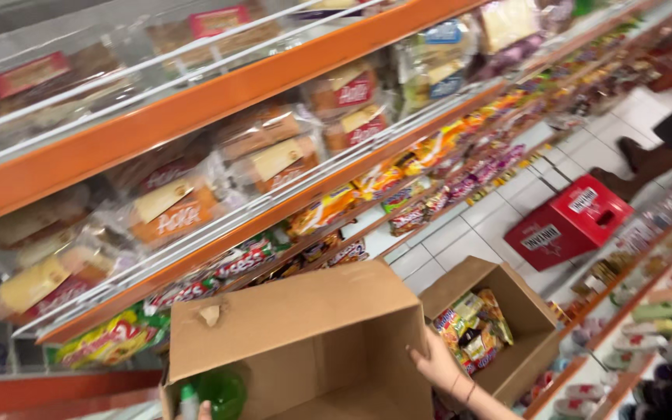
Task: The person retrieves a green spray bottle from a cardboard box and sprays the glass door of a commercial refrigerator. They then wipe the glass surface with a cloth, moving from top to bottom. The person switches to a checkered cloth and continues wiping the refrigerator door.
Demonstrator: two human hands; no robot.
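Observation:
A large open cardboard box (297, 327) is tipped toward me at the bottom of the view. My right hand (435, 362) grips its right wall, thumb on the inner side. Only a fingertip of my left hand (204, 410) shows at the bottom edge, beside a green bottle (222, 391) at the box's lower left corner. Whether that hand holds the bottle or the box is hidden.
A second open cardboard box (534, 311) with several colourful snack packets (472, 327) stands on the tiled floor to the right. Orange shelves (196, 109) of bagged bread and snacks fill the left. A red crate (569, 222) and another person's feet (639, 159) are farther down the aisle.

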